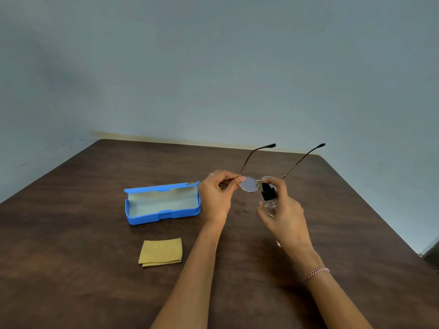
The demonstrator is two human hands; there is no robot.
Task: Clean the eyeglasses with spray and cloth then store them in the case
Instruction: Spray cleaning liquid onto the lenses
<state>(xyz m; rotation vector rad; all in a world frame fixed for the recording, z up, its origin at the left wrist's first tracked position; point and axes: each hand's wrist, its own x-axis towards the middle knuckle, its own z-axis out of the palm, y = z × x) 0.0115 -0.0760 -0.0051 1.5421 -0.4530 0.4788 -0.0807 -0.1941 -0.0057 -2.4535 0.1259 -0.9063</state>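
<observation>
My left hand pinches the thin-rimmed eyeglasses at the left hinge, holding them above the table with both temple arms pointing away from me. My right hand grips a small clear spray bottle with a black pump head, its forefinger on top of the pump, the nozzle close to the lenses. The right lens is partly hidden behind the bottle and fingers. A blue eyeglass case lies open to the left, its pale lining showing. A folded yellow cloth lies nearer to me.
Everything sits on a dark brown wooden table set against a grey-blue wall. The table's right edge runs diagonally toward me, and a dark object shows beyond it at the far right.
</observation>
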